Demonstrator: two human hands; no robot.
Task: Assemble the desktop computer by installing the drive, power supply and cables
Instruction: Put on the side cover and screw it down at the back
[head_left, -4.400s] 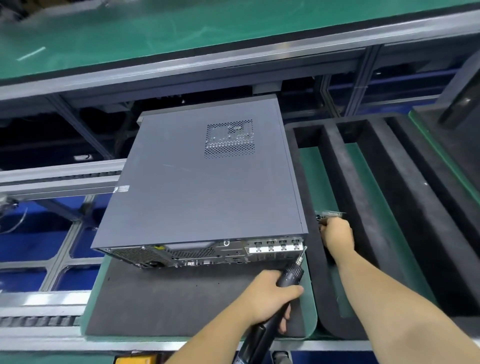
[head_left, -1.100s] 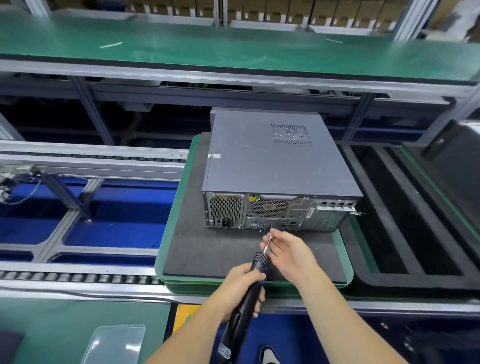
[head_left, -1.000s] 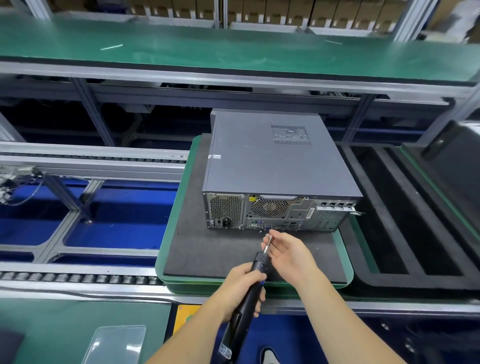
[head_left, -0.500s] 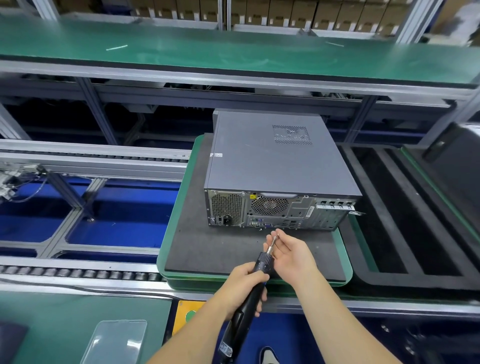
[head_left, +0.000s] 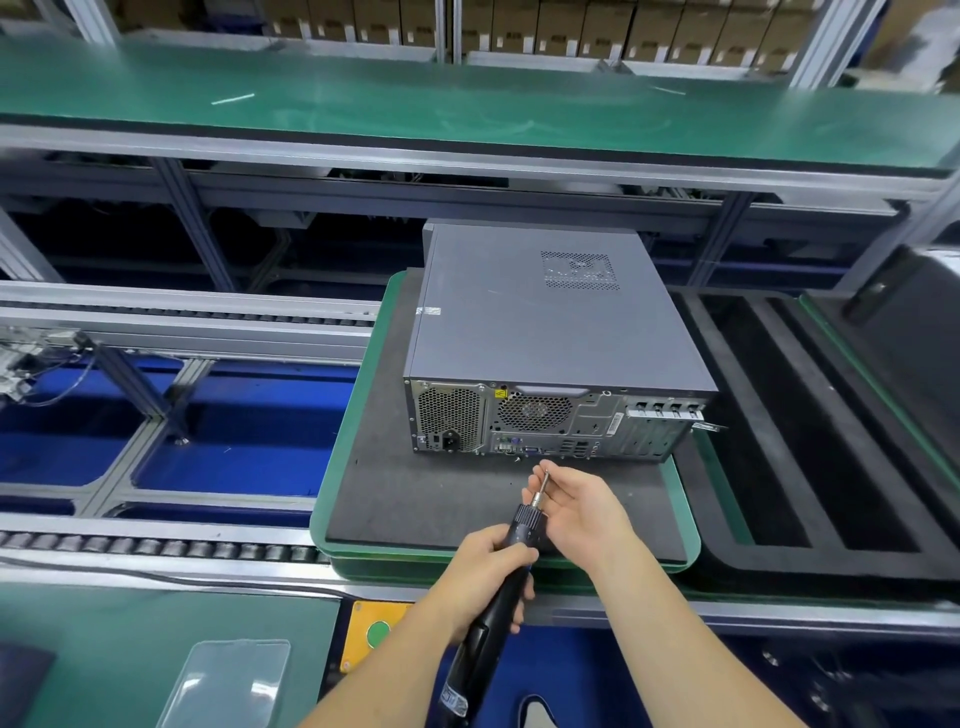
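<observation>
Both forearms bare right up to bottom edge of frame, no sleeves showing anywhere. Left hand no glove, no ring or watch as far as visible. Right hand same deal, bare, no wristband, no jewellery seen. Fingernails short, plain from what shows. No tattoos or markings on either forearm. Wide-angle lens stretches arms a bit toward lower corners. Nothing else of person in shot except maybe shoe tip at very bottom, too cut off to call.

green shelf, roller conveyor, cardboard boxes
</observation>
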